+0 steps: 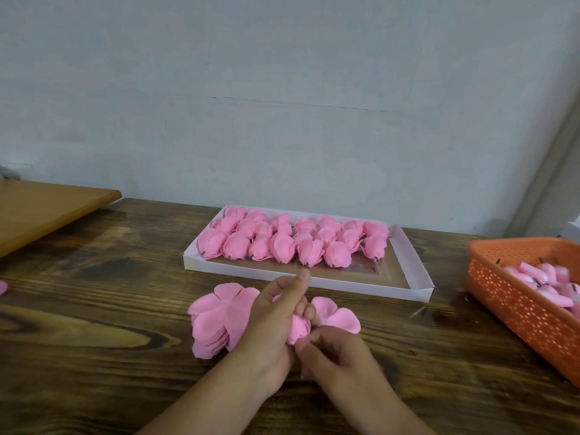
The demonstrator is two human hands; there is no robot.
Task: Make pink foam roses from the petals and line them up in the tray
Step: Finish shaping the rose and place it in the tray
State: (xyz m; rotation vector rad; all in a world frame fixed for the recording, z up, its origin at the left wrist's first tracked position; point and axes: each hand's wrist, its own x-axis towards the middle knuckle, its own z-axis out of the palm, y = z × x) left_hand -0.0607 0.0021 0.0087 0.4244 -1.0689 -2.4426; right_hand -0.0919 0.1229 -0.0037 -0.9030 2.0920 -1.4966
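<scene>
Near the worktop's (94,309) middle, both hands, left (276,312) and right (332,350), are pinching a half-made pink foam rose (298,329); next it probably needs placing in the white cardboard tray (414,268) at twelve o'clock.

Straight ahead of me the white shallow cardboard tray (417,274) blocks the far side; its back half is packed with pink foam roses (292,240), while its bare brown front strip leaves room to reach in. To my left a stack of flat pink foam petals (213,321) lies right beside my hands, with open dark wooden tabletop (94,324) beyond it. On my right the orange perforated plastic basket (521,306) closes off that edge.
</scene>
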